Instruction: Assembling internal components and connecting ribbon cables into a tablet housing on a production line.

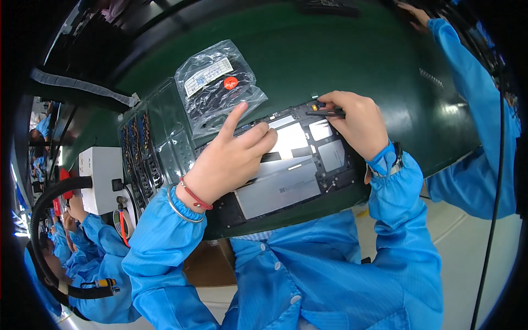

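An opened, flat electronic device (280, 190), dark-framed like a tablet, lies aslant on the green table in front of me. Silver panels and small components show inside it. My left hand (225, 154) is over its left part, one finger stretched out and the others bent; the thumb is hidden and no held thing shows. At the device's far right corner my right hand (355, 121) is closed on black tweezers (331, 113). Their tips point left, close to a small yellow part (315, 108). Whether they grip anything is too small to tell.
Beyond my left hand lies a clear plastic bag (214, 82) with a white label and round red sticker. Left of it is a clear plastic tray (170, 140) beside dark circuit strips (137, 148). A white box (102, 179) stands farther left. Another person's blue sleeve (467, 71) reaches in at right.
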Available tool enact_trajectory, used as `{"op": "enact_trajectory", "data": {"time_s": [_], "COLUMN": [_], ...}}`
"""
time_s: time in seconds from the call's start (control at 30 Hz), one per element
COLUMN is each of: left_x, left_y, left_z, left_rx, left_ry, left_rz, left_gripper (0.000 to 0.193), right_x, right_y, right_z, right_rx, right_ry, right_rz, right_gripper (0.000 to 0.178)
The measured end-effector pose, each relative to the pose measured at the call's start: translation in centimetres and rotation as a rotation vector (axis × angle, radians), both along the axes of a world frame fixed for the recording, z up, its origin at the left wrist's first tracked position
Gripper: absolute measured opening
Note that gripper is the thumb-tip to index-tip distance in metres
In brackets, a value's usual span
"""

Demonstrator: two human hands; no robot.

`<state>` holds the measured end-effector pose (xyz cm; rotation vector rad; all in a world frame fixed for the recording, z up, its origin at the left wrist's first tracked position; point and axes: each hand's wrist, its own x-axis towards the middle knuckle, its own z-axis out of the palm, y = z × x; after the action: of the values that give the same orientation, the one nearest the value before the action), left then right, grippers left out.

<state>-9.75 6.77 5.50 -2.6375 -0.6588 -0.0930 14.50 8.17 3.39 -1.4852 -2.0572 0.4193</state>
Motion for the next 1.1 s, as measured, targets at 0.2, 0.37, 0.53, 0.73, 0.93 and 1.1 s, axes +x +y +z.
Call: {"op": "enact_trajectory", "data": {"time_s": [0.2, 0.37, 0.53, 0.73, 0.93, 1.1], "left_x": [1.7, 3.9, 3.8, 2.2, 1.6, 0.7], "left_y": [0.6, 1.5, -0.3, -11.4, -16.2, -16.5], "left_z": [1.2, 1.5, 1.0, 2.1, -3.0, -4.4], "left_rx": [-0.073, -0.049, 0.067, -0.656, -1.914, -2.411], "left_ry": [0.121, 0.197, 0.151, -0.514, -1.445, -1.942], "left_rz": [-0.034, -0.094, -0.107, 0.027, 0.258, 0.386], "left_gripper": [0.019, 0.012, 0.015, 0.035, 0.041, 0.048], "right_x": [0.3, 0.9, 0.9, -0.6, -5.2, -6.1], "right_y": [0.3, 0.8, 1.4, 0.4, 1.4, 1.8], "right_z": [-0.1, -0.2, -0.6, 2.3, 1.0, 0.2], "right_rx": [0.003, 0.074, 0.258, 0.230, 0.198, 0.131], "right_ry": [-0.028, 0.038, 0.221, 0.121, -0.241, -0.309], "right_rz": [0.005, -0.020, -0.014, 0.298, 0.518, 0.505], "right_gripper": [0.027, 0.026, 0.027, 0.037, 0.042, 0.038]}}
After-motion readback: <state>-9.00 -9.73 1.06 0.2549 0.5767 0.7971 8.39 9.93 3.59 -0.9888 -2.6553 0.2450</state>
